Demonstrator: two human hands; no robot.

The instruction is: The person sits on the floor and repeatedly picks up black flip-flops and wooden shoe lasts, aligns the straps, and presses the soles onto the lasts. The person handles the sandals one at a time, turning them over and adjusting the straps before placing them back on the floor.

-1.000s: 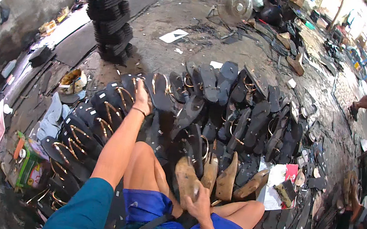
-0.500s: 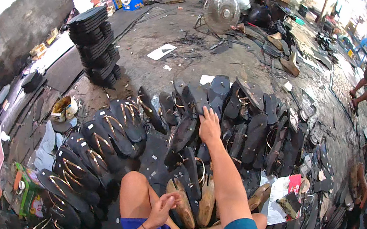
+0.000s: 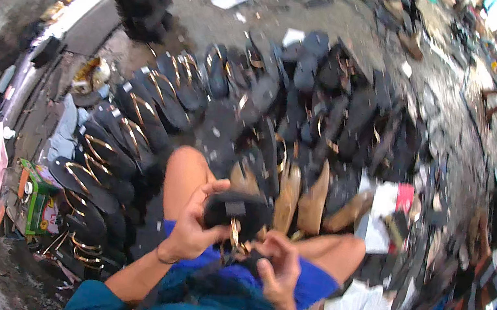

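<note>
We held a black sandal [image 3: 238, 211] low in the middle of the frame, just above our lap, its sole turned up toward the camera. Our left hand [image 3: 193, 228] was closed around its left end, fingers [image 3: 211, 189] curled over the top edge and the thumb pressed against the near side. Our right hand [image 3: 278, 266] sat just below and to the right, fingers bent in a loose pinch at the gold strap [image 3: 236, 233] that hung from the sandal's underside; how firmly it gripped that strap we could not tell. Both hands were close together over our blue shorts [image 3: 312, 284]. Rows of dark sandals with gold straps [image 3: 136, 116] fanned out on the ground across the left and centre of the frame, and a few tan soles [image 3: 300, 200] lay just beyond our knees.
</note>
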